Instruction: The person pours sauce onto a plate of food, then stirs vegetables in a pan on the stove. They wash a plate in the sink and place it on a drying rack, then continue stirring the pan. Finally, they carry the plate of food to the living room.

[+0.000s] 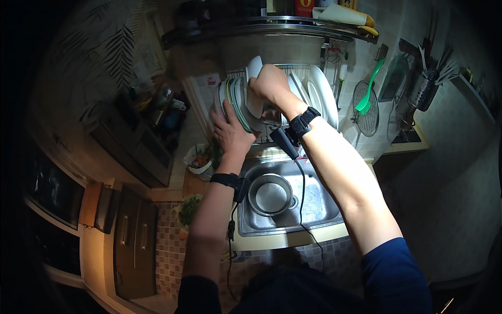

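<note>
A row of plates with coloured rims (231,94) stands on edge in a wire dish rack (266,135) behind the sink. My left hand (229,131) lies against the left and front of these plates, fingers spread and thumb out to the right. Beside them, my right hand (270,83) is closed at the edge of a white dish (255,105); its fingertips are partly hidden. Another white piece of crockery (255,66) rises behind that hand. Larger white plates (323,94) lean upright at the rack's right side. Each wrist wears a black strap with a cabled device.
A round metal pot (270,195) sits in the steel sink (321,210). Left of it are a bowl of scraps (200,159) and leafy greens (190,210). A metal shelf (274,28) spans above the rack. A green brush (368,90) and utensil holder (423,90) hang right.
</note>
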A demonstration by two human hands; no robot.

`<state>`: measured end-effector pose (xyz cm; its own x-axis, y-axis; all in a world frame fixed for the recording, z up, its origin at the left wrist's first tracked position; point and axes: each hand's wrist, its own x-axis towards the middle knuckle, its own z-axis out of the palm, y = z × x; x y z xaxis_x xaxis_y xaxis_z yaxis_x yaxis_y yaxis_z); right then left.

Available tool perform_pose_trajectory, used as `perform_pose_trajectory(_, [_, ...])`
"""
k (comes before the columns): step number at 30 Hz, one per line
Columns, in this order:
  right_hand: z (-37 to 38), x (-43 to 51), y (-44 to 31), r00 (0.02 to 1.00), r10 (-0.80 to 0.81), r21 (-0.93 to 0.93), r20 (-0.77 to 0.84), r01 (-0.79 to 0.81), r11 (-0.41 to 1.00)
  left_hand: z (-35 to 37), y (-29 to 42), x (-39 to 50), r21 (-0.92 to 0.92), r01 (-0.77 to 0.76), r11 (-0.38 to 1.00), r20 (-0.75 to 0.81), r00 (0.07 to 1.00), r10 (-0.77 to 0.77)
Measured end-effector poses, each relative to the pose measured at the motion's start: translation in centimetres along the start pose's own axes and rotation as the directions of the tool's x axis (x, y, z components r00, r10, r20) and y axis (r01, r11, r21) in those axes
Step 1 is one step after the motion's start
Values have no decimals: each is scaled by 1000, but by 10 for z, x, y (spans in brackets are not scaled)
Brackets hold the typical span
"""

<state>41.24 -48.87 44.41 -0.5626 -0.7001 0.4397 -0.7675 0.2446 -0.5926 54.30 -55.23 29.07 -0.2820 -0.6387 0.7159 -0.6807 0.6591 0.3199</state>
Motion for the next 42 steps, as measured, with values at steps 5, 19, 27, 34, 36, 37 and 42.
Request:
perform_pose_trajectory(5, [7, -4, 7, 998, -52, -21, -22, 51, 998, 4, 3, 1, -31, 31, 999, -19, 999, -31])
perform_pose_trajectory(19, [34, -68, 52, 996, 90, 1, -11, -90, 996, 6, -12, 2, -130, -18, 991, -12, 1000, 17])
perform_pose_trajectory(27, [82, -85, 59, 996, 85, -97, -13, -86, 992, 11, -12, -3, -158, -55, 986, -35, 998, 51])
perform_pose_trajectory(34, [90, -93, 53, 996, 6, -111, -88, -15, 994, 11, -18, -6, -192, -70, 979, -18, 998, 68])
perform_pose_trajectory(36, [89, -98, 56, 993, -15, -190, -115, -7, 982, 9, -19, -8, -261, -58, 964, 0, 998, 60])
perform_pose_trajectory(37, [89, -100, 58, 982, -33, -206, -186, -6, 979, 7, -19, -9, -268, -57, 962, 6, 998, 61])
perform_pose_trajectory(42, [86, -97, 63, 939, -252, -233, -236, 196, 952, 3, -13, -11, -298, -58, 953, 66, 995, 80])
